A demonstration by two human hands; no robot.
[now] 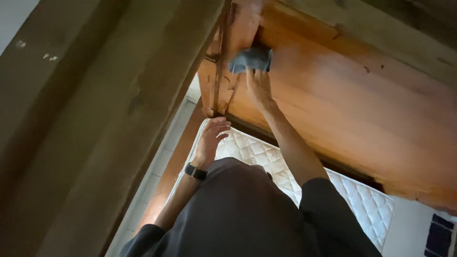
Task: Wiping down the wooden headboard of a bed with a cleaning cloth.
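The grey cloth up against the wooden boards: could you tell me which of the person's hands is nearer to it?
Right. The right hand presses its fingertips on the grey cloth against the wooden boards. The left hand hangs lower, apart from it, over the white quilted mattress.

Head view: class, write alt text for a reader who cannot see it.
The right hand presses a grey cloth against a reddish wooden board. The left hand, with a dark wristband, hangs open above a white quilted mattress.

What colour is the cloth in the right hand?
Grey-blue cloth, pressed on the wooden board by the right hand; head view.
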